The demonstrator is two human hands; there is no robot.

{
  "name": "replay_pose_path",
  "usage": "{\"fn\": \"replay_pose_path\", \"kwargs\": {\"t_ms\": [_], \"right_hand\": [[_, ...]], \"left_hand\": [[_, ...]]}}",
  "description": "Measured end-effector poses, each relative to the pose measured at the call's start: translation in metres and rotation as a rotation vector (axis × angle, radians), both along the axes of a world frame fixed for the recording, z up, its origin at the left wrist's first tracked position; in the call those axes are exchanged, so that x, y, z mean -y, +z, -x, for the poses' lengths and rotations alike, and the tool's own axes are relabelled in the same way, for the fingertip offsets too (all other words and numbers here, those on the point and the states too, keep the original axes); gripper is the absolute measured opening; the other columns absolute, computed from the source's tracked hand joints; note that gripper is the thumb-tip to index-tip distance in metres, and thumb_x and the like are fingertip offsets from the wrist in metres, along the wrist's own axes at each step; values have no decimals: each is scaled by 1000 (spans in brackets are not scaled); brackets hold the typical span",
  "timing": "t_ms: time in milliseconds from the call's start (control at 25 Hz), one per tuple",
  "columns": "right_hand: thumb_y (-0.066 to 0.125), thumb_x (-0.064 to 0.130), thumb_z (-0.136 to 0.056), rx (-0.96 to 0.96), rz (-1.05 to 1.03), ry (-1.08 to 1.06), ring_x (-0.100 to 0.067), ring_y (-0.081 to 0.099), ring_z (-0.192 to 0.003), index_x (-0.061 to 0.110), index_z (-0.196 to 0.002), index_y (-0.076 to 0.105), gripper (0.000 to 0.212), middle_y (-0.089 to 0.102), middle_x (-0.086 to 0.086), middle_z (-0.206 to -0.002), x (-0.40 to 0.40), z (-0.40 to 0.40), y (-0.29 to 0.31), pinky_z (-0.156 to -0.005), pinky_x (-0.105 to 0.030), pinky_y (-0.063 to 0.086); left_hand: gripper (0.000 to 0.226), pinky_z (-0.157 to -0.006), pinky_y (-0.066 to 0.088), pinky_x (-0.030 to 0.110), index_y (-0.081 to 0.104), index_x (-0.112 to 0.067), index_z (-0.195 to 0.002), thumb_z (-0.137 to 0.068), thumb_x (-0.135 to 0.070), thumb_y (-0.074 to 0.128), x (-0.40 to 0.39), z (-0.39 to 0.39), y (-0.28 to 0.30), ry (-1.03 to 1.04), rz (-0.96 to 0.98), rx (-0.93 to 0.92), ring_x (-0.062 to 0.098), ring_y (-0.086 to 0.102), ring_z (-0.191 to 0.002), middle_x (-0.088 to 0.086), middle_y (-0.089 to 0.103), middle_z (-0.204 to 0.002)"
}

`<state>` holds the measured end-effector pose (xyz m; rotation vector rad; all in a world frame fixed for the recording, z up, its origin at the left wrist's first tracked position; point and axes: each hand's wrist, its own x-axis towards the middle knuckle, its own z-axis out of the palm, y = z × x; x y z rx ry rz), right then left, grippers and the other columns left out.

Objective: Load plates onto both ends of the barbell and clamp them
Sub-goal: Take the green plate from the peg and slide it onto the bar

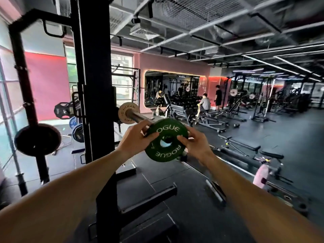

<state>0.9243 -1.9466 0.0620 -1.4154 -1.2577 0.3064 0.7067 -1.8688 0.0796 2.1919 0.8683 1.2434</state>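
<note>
Gripping green plate [166,139], white lettering, both hands

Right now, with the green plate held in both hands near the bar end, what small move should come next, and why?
Probably level the green plate and bring its hole onto the tip of the sleeve, then push toward the white plate. The left hand and right hand grip its edges, but it is tilted, and background shows through the hole, so it seems not yet threaded on.

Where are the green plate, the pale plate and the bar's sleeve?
green plate [164,151]: head view, lower face by the lettering.
pale plate [124,113]: head view, its face.
bar sleeve [138,117]: head view, bare metal between plates.
</note>
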Motion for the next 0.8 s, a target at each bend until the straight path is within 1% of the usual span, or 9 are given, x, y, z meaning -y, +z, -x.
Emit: {"fn": "replay_pose_path", "kwargs": {"t_ms": [120,200,280,400,480,560,640,720,800], "right_hand": [[79,19,-85,32,-31,15,-21,74,-89,27,-123,70,39,76,3,-95,-14,-18,3,-81,-38,63],[80,22,-85,105,-17,33,-24,74,-88,28,-120,70,38,76,-2,-95,-21,-31,5,-80,-39,62],[79,21,-85,139,-11,65,-19,73,-84,22,-122,70,38,74,0,-93,-30,-39,6,-77,-32,62],[77,19,-87,166,-17,99,-2,68,-72,19,-122,69,36,69,9,-86,-50,-37,9,-70,-22,60],[76,20,-88,189,0,128,0,67,-71,21,-119,69,32,70,7,-86,-72,-35,12,-64,-16,55],[75,25,-89,245,17,138,-13,69,-80,21,-123,68,35,71,3,-91,-98,-32,17,-66,-19,53],[76,28,-88,273,26,146,-19,69,-84,20,-123,68,37,70,4,-89,-131,-30,19,-73,-27,55],[77,28,-87,284,26,168,-22,71,-82,19,-122,68,37,71,1,-89,-164,-28,19,-73,-30,56],[79,30,-85,298,27,184,-25,72,-83,19,-124,67,43,73,-4,-95,-207,-27,18,-76,-36,60]], "left_hand": [[34,-69,62,49,64,-33,-100,-74,-54,72,-6,-6,9,-20,-39,29,23,73,-82,-3,70,-91],[28,-65,62,49,63,-29,-101,-81,-43,76,-9,-12,12,-33,-91,-17,23,73,-79,-3,69,-90],[26,-62,62,47,62,-25,-103,-84,-36,76,-17,-17,11,-40,-148,-63,21,73,-79,-2,71,-93],[34,-61,62,48,61,-31,-104,-80,-51,74,-39,-12,7,-15,-166,-64,23,73,-77,-1,71,-92],[41,-64,61,49,61,-35,-107,-76,-60,71,-60,-7,5,22,-165,-73,21,71,-74,-5,70,-92],[42,-72,61,46,62,-36,-111,-76,-57,74,-82,-3,3,72,-158,-52,13,68,-76,-11,68,-90],[43,-82,59,41,62,-40,-113,-75,-46,81,-110,0,0,114,-150,22,7,65,-85,-15,65,-94],[58,-90,56,34,55,-51,-118,-70,-40,87,-139,4,-1,138,-121,98,6,60,-99,-12,58,-110],[79,-92,50,20,48,-50,-132,-66,-39,90,-176,9,-1,186,-63,147,9,53,-111,-4,45,-127]]}}
